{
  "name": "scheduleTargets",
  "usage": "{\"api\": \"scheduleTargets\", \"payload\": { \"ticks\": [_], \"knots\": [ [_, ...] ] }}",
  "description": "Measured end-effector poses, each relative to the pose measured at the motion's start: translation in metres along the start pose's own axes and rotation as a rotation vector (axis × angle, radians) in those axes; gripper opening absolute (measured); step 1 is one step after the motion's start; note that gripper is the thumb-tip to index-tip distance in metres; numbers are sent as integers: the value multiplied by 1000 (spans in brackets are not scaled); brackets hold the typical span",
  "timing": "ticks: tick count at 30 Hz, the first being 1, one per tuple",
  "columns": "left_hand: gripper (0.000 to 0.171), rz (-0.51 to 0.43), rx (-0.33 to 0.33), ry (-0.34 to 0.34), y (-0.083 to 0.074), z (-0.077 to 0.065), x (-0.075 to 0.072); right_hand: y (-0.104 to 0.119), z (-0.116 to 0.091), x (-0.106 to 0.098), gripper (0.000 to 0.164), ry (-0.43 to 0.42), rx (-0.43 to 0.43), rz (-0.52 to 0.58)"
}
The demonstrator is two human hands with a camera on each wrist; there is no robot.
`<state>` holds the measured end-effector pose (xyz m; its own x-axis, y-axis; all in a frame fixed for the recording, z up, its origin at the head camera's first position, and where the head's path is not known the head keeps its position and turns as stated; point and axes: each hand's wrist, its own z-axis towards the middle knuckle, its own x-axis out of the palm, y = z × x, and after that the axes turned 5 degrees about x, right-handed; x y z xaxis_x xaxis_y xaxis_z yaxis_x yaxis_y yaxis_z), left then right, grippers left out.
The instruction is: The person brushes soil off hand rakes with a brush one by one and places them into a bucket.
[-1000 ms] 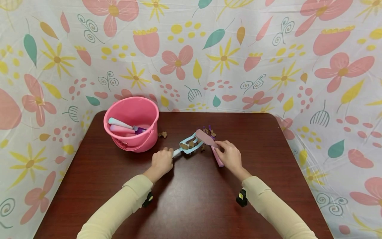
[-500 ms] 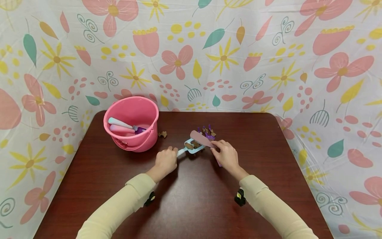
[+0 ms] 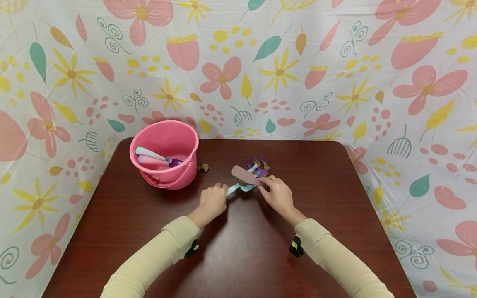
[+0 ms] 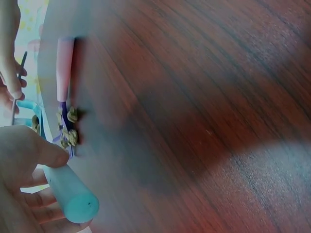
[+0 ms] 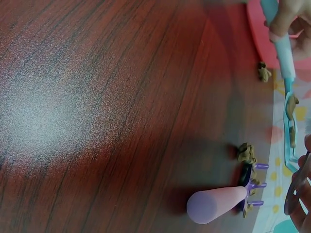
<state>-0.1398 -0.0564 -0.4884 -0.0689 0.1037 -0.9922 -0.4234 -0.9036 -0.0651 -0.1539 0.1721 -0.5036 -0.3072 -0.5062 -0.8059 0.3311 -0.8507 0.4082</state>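
In the head view my left hand [image 3: 213, 203] grips the pale handle of a light blue garden fork [image 3: 232, 190], raised above the table. Brown dried pieces [image 5: 291, 107] lie on its prongs. My right hand [image 3: 277, 194] pinches a flat pink strip [image 3: 246, 175] with a rounded end, held over the fork and hiding much of its head. Below and behind them a purple hand rake [image 3: 263, 172] lies on the table. Its pink handle [image 5: 218, 204] shows in the right wrist view, with more brown pieces [image 5: 246, 153] around its tines.
A pink bucket [image 3: 191, 165] stands at the table's back left, holding tools with pale blue and pink handles [image 3: 150, 160]. One brown piece [image 3: 203, 167] lies beside it. A flowered curtain [image 3: 283, 91] hangs behind the dark wooden table [image 3: 238, 252].
My left hand has moved right with the garden fork. My right hand has shifted left, bringing the pink strip over the fork's head and the brown pieces. The bucket stays put.
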Motion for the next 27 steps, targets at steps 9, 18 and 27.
{"api": "scheduleTargets", "payload": {
  "ticks": [9,18,27],
  "knots": [
    [17,-11,15,-33,-5,1,2,3,1,2,25,28,-19,-40],
    [16,6,35,-77,-7,0,4,9,4,1,24,45,-34,-74],
    [17,23,29,-78,-5,-1,4,10,4,0,22,75,-16,-120]
  ]
}}
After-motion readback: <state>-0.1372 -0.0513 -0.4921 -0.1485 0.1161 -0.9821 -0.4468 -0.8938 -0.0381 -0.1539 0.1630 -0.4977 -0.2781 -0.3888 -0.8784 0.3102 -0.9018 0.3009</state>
